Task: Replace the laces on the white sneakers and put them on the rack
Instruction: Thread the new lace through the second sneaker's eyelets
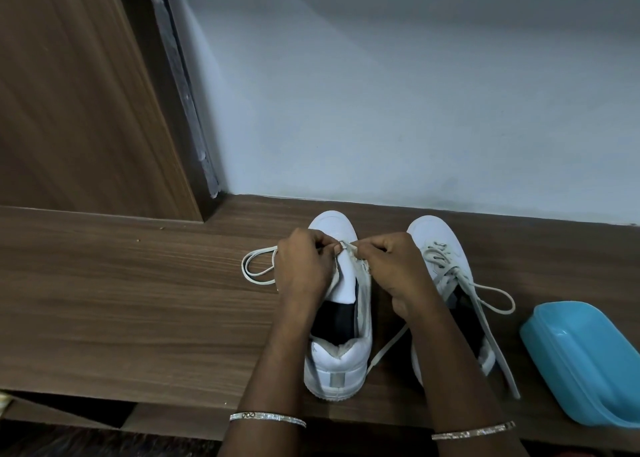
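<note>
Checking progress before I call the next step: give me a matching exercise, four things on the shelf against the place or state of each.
Things:
1. left sneaker
2. right sneaker
3. lace loop
4. blue tub

Places or states:
A. laced, untouched
B. far right on the shelf
C. lying on the shelf, left of the left hand
D. tongue bare, left hand and right hand pinching a lace at its front

Pairs: 1-D, 2-A, 3-C, 4-B
</note>
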A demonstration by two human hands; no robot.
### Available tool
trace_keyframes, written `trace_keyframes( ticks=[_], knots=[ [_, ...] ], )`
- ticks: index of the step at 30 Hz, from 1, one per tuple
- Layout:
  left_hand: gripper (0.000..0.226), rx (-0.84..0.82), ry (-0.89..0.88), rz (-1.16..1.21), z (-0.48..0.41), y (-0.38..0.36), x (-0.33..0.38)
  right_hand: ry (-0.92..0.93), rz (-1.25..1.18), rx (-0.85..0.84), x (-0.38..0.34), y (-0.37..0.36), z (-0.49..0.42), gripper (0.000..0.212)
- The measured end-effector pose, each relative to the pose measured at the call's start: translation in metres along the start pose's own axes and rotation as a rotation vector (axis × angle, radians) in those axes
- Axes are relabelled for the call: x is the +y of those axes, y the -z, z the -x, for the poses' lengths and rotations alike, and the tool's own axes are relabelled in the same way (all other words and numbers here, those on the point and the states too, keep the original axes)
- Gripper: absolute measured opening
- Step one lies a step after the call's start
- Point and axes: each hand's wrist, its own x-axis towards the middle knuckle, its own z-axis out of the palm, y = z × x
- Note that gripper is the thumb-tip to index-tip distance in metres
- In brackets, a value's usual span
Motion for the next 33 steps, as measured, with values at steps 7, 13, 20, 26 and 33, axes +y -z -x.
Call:
trace_keyframes(
  ticks=[7,13,20,26,33],
  knots=[
    [0.003,-0.016,0.123,0.072,0.001,-0.002,-0.001,-0.070,-0.069,-0.015,0.003,0.000,-0.004,0.017],
    [0.007,0.036,0.108,-0.060,0.005,-0.002,0.009,-0.064,-0.098,-0.055,0.003,0.000,-0.002,0.018],
    [0.013,0.054,0.086,-0.211,0.009,-0.003,0.016,-0.093,-0.135,-0.076,0.003,0.004,-0.004,0.017],
    [0.008,0.042,0.069,-0.149,0.007,-0.003,0.012,-0.117,-0.190,-0.088,0.005,0.003,-0.006,0.022],
    [0.006,0.063,0.105,-0.050,0.006,-0.005,0.007,-0.136,-0.225,-0.031,0.014,-0.004,-0.009,0.014]
  ],
)
